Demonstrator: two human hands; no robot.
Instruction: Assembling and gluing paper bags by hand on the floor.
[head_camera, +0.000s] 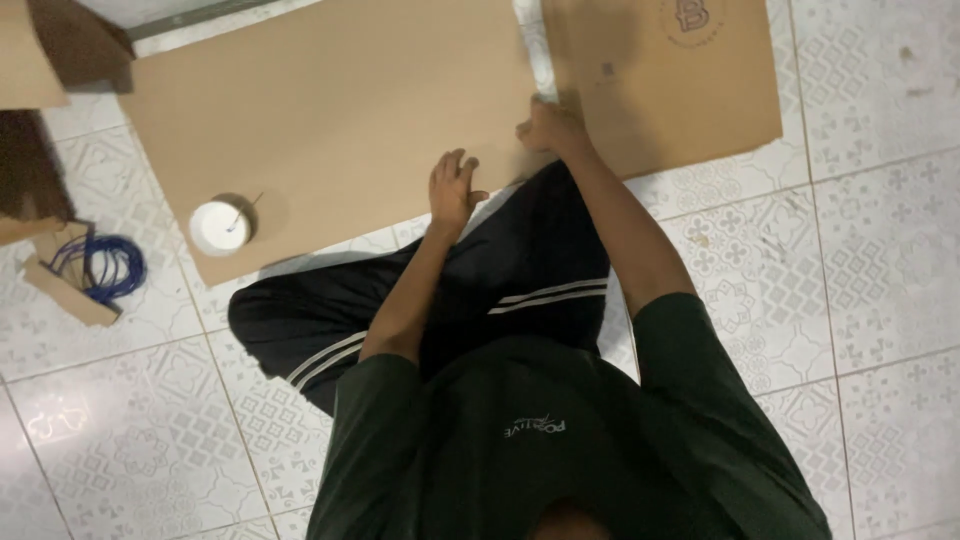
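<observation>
A large brown cardboard sheet (330, 110) lies flat on the tiled floor in front of me. A smaller brown sheet (680, 90) lies to its right, with a narrow gap between them. My left hand (453, 190) rests flat on the near edge of the large sheet, fingers spread. My right hand (550, 130) has its fingers curled on the near left corner of the smaller sheet, right at the gap. I sit on the floor with a dark trouser leg (480, 280) bent under my arms.
A small white round pot (219, 228) with a thin stick in it stands on the large sheet's near left corner. A coil of blue cord (105, 265) lies on cardboard scraps at the left. Folded brown boxes (30, 120) stand at the far left.
</observation>
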